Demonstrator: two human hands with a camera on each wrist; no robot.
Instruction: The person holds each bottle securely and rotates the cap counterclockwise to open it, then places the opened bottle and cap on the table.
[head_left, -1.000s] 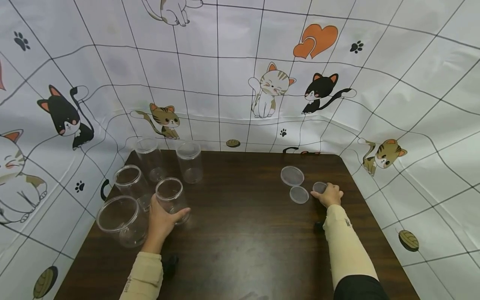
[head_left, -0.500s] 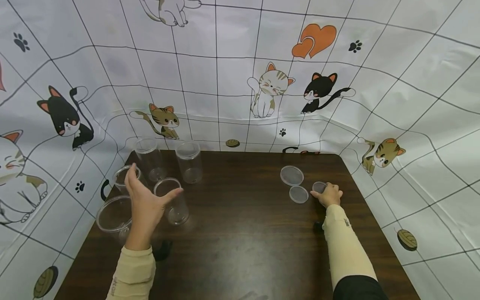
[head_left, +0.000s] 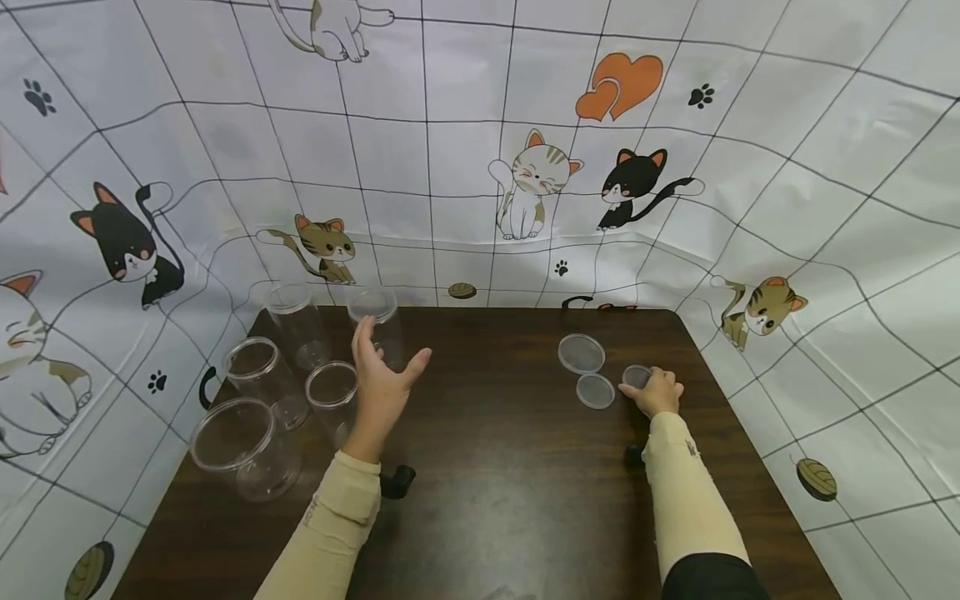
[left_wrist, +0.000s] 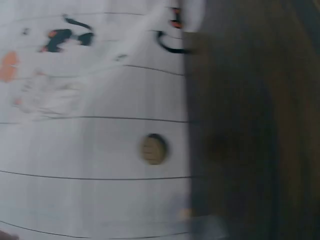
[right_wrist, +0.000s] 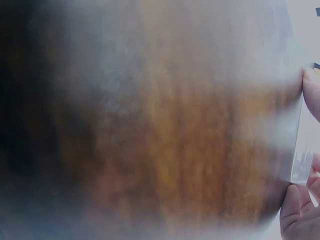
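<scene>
In the head view my left hand (head_left: 381, 392) is raised with thumb and fingers spread, holding nothing. It stands in front of a clear plastic jar (head_left: 386, 329) at the back, partly hiding it. Just left of the wrist is another clear jar (head_left: 330, 396). A wide clear jar (head_left: 243, 450) and two narrower jars (head_left: 258, 375) fill the table's left side. My right hand (head_left: 657, 392) grips a small round clear lid (head_left: 637, 377) by its edges; the right wrist view shows the lid's clear edge (right_wrist: 299, 150) between thumb and fingers.
Two more clear round lids, a larger lid (head_left: 581, 354) and a smaller lid (head_left: 595, 392), lie left of my right hand on the dark wooden table (head_left: 510, 467). A white cat-printed sheet (head_left: 450, 150) walls the table's back and sides.
My left hand has come off the front middle jar, swung left past it, and then moved right to the back jar. My right hand stays in place with the small lid.
</scene>
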